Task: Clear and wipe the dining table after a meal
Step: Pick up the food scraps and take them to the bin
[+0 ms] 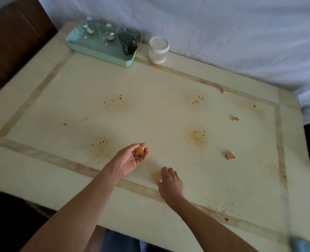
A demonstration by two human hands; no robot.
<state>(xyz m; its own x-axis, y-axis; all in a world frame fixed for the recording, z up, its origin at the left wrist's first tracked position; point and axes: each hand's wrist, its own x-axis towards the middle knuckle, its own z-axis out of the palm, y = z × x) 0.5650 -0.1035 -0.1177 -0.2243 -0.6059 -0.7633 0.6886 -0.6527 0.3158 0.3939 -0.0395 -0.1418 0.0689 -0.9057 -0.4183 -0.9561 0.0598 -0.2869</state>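
On the cream rectangular table with a tan inlaid border [41, 175], the left hand [130, 160] lies palm up, its fingers cupped around a small tan square piece of food [140, 150]. The right hand [170, 180] reaches knuckles-up over a second tan piece [157, 176] that its fingers half hide, so I cannot tell whether they have closed on it. Three more tan pieces [230, 156] and blurred orange-brown crumb patches [196, 136] lie on the tabletop, clear glassware blurs together on the mint-green tray [96, 50] at the far edge, and a blue cloth [303, 244] is cut off at the near right corner.
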